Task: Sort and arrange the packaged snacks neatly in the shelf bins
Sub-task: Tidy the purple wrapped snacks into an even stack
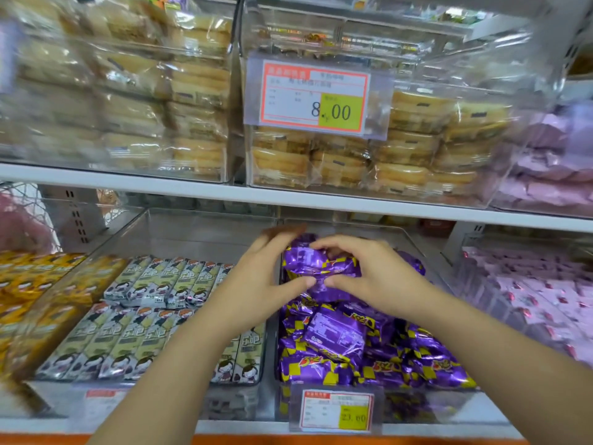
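Centrally, left hand (263, 277) and right hand (372, 277) cupped together round a crinkled purple snack packet (316, 263). Fingers curled over its top, thumbs almost meeting beneath it; left fingertips blurred. Packet held just above the rear of a clear bin (449, 404) on the lower shelf. Inside that bin, a loose pile of matching purple packets (353, 342).

Just beside it on the left, another clear bin with cream cartoon-face packets (144, 319) in 2 tidy rows. Further left, yellow packets (25, 284); far right, pink packets (529, 293).

Above the white shelf edge (192, 191), clear bins stacked with pale wrapped cakes (417, 139) and a red-bordered price tag (316, 97) reading 8.00. On the purple bin's front, a smaller tag (337, 409), seemingly 23.00.
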A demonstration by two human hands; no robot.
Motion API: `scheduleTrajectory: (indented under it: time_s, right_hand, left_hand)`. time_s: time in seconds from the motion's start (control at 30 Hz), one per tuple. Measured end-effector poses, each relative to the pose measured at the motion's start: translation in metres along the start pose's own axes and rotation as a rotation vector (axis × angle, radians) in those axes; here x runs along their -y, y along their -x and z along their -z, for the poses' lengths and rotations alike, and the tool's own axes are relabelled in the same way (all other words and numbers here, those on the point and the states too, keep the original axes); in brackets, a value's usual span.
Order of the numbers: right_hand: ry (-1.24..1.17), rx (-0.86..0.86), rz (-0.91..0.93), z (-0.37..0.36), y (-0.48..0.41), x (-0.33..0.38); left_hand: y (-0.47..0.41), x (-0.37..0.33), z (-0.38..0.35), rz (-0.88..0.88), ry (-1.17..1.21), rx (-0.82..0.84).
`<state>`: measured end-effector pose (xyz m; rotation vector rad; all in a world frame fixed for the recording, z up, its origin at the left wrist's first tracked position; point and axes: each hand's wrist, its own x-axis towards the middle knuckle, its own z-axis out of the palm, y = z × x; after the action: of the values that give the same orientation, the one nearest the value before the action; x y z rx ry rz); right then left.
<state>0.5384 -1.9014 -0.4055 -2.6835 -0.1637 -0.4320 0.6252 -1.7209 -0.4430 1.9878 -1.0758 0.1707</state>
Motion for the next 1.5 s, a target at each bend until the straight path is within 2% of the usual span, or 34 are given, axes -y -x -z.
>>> scheduleTrajectory:
  time_s: [0.13, 0.27, 0.4, 0.53, 0.63, 0.77, 0.97, 1.03, 1.13, 1.2, 1.37, 1.5]
  right_hand:
    - [-0.058, 0.043, -0.002, -0.002, 0.010, 0.006]
    - [-0.011, -0.087, -0.089, -0.001, 0.015, -0.002]
    - [0.154, -0.162, -0.158, 0.001, 0.022, -0.010]
    - [0.309, -0.130, -0.173, 0.010, 0.036, -0.008]
    - [0.394, -0.112, -0.194, 0.020, 0.049, -0.005]
    - [0.449, -0.027, -0.216, 0.027, 0.065, -0.003]
    - [0.397, -0.241, -0.276, 0.040, 0.083, -0.029]
    - [0.371, -0.275, -0.250, 0.041, 0.092, -0.043]
    - [0.307, -0.232, -0.184, 0.041, 0.104, -0.054]
    - [0.260, -0.201, -0.169, 0.045, 0.108, -0.055]
    - [0.237, -0.179, -0.172, 0.045, 0.112, -0.050]
    - [0.360, 0.020, -0.203, 0.038, 0.109, -0.044]
  left_hand:
    - [0.004, -0.004, -0.002, -0.038, -0.034, 0.013]
    - [0.003, 0.005, 0.002, 0.022, -0.022, -0.170]
    - [0.003, 0.015, 0.010, 0.184, -0.025, -0.302]
    - [0.007, 0.015, 0.007, 0.110, -0.099, -0.287]
    - [0.009, 0.007, 0.004, 0.044, -0.057, -0.194]
    - [0.010, -0.013, 0.002, -0.068, -0.062, 0.019]
    - [-0.001, -0.066, -0.033, -0.073, -0.103, 0.056]
    - [-0.004, -0.081, -0.051, -0.051, -0.100, 0.131]
    - [-0.001, -0.092, -0.072, 0.002, -0.206, 0.472]
    - [0.001, -0.093, -0.077, 0.000, -0.362, 0.613]
    - [0.000, -0.096, -0.079, -0.028, -0.484, 0.688]
    - [0.000, -0.103, -0.085, -0.033, -0.519, 0.713]
